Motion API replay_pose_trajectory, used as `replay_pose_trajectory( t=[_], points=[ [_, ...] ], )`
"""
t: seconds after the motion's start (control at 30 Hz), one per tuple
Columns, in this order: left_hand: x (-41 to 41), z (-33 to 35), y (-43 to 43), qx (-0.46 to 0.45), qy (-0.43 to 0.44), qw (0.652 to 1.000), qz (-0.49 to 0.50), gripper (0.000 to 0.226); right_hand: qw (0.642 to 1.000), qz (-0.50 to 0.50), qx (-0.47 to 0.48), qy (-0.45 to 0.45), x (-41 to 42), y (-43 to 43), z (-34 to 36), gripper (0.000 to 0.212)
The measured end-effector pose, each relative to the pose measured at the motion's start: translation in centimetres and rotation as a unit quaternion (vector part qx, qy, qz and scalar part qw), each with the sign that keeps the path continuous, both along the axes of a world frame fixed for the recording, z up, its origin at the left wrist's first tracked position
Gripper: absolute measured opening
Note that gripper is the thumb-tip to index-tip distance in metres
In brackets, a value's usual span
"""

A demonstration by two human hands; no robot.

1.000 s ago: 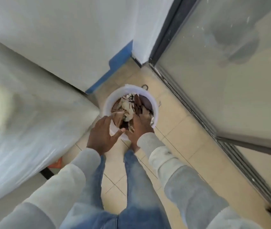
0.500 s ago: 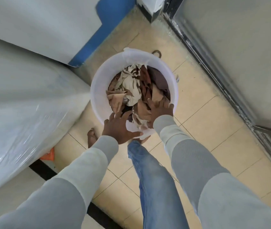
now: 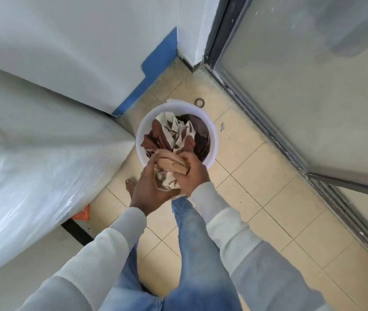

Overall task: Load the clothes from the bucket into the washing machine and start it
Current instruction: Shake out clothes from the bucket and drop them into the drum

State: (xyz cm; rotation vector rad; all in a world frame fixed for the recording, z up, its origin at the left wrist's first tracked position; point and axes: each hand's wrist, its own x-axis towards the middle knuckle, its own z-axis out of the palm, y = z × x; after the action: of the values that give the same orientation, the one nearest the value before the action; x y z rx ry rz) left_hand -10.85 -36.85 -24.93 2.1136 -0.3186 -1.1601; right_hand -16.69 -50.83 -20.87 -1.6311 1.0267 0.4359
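Both hands work together over the near rim of the bucket (image 3: 215,140). Left hand (image 3: 149,187) curls round a tan-and-cream wad of cloth (image 3: 169,170) from the left and below. Right hand (image 3: 193,176) grips the same wad from the right. The wad is lifted clear of the pile. The white bucket stands on floor tiles, with more brown and cream clothes (image 3: 178,133) inside. Plastic-wrapped bulk (image 3: 32,164) to the left is probably the washing machine. The left hand is nearer it, so the carry likely goes leftward. Its opening is not in view.
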Motion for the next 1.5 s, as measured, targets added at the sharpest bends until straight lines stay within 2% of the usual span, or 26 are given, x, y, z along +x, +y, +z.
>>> replay_pose_trajectory(
  t=[0.1,0.2,0.3,0.37,0.43,0.5,0.53,0.57,0.6,0.67,0.7,0.77,0.8,0.83,0.9,0.93,0.97,1.07,1.13,1.2,1.23,1.27,1.33,1.37,1.43,1.5],
  points=[
    [0.6,6.0,1.3,-0.007,-0.019,1.0,-0.02,0.123,0.995,-0.096,0.003,0.002,-0.7,0.3,5.7,0.012],
    [0.4,10.6,1.7,-0.03,-0.059,0.997,-0.048,0.102,0.996,-0.007,-0.034,-0.08,-0.2,2.2,11.7,0.008],
    [0.6,14.7,2.0,-0.077,-0.087,0.992,-0.054,0.057,0.985,0.091,-0.055,-0.132,0.4,3.9,16.8,0.02],
    [2.1,17.4,2.7,-0.117,-0.069,0.99,-0.028,0.035,0.975,0.057,-0.011,-0.216,0.4,4.1,20.4,0.019],
    [4.3,19.8,3.1,-0.128,-0.051,0.99,-0.007,0.021,0.946,-0.035,0.008,-0.321,-0.1,2.7,23.1,0.022],
    [5.9,22.3,3.0,-0.173,0.021,0.983,0.064,0.021,0.915,-0.115,0.006,-0.388,-1.3,0.3,24.5,0.023],
    [6.3,23.7,2.7,-0.183,0.066,0.975,0.11,0.021,0.918,-0.097,-0.022,-0.383,-2.2,-0.8,24.8,0.032],
    [6.6,25.0,2.3,-0.185,0.122,0.964,0.149,0.017,0.933,-0.04,-0.061,-0.354,-2.9,-1.5,25.2,0.05],
    [6.8,26.1,1.8,-0.197,0.189,0.945,0.181,0.012,0.945,0.034,-0.095,-0.312,-3.5,-1.7,25.3,0.075],
    [6.7,27.9,1.0,-0.238,0.317,0.893,0.212,0.031,0.945,0.129,-0.124,-0.274,-4.2,-0.9,24.6,0.125],
    [6.4,28.7,0.6,-0.255,0.367,0.87,0.208,0.038,0.941,0.134,-0.126,-0.284,-4.1,0.0,24.3,0.139],
    [5.5,30.0,0.0,-0.265,0.448,0.833,0.187,0.044,0.94,0.072,-0.114,-0.314,-3.2,2.5,24.0,0.149],
    [4.9,30.4,-0.3,-0.263,0.472,0.822,0.181,0.044,0.935,0.015,-0.125,-0.33,-2.5,3.8,24.0,0.144],
    [4.5,30.5,-0.6,-0.259,0.469,0.826,0.176,0.044,0.928,-0.039,-0.14,-0.344,-1.9,4.8,24.1,0.128],
    [4.3,30.6,-1.1,-0.225,0.389,0.875,0.178,0.038,0.913,-0.114,-0.147,-0.363,-1.1,5.7,24.2,0.078],
    [4.4,30.6,-1.2,-0.214,0.349,0.893,0.186,0.038,0.911,-0.122,-0.15,-0.364,-1.1,5.8,24.3,0.062],
    [4.8,30.5,-1.2,-0.204,0.307,0.91,0.192,0.046,0.909,-0.115,-0.166,-0.366,-1.3,5.5,24.3,0.056],
    [6.6,30.3,0.3,-0.208,0.1,0.958,0.171,0.104,0.909,-0.072,-0.206,-0.355,-1.6,3.5,24.8,0.051],
    [8.1,30.4,1.4,-0.293,-0.062,0.951,0.073,0.12,0.918,-0.043,-0.208,-0.335,-1.4,1.8,25.7,0.049],
    [8.9,30.4,1.8,-0.338,-0.197,0.913,-0.117,0.128,0.931,0.009,-0.204,-0.303,-0.7,0.2,27.3,0.053],
    [8.7,30.3,1.6,-0.336,-0.207,0.901,-0.181,0.127,0.938,0.048,-0.191,-0.286,-0.2,-0.3,28.3,0.053],
    [8.2,30.4,1.1,-0.332,-0.195,0.899,-0.209,0.117,0.939,0.092,-0.182,-0.276,0.4,-0.6,29.3,0.051],
    [6.6,30.5,0.1,-0.331,-0.175,0.907,-0.192,0.075,0.928,0.158,-0.194,-0.276,1.7,-0.7,31.3,0.049],
    [6.0,30.4,-0.2,-0.339,-0.133,0.92,-0.143,0.058,0.92,0.163,-0.208,-0.29,2.2,-0.4,32.3,0.052],
    [5.9,30.0,-0.5,-0.366,0.036,0.93,0.001,0.042,0.909,0.106,-0.207,-0.347,2.5,0.0,33.9,0.069],
    [6.6,29.8,-0.5,-0.385,0.203,0.896,0.093,0.047,0.897,0.015,-0.171,-0.408,1.3,-0.2,34.5,0.08]
  ],
)
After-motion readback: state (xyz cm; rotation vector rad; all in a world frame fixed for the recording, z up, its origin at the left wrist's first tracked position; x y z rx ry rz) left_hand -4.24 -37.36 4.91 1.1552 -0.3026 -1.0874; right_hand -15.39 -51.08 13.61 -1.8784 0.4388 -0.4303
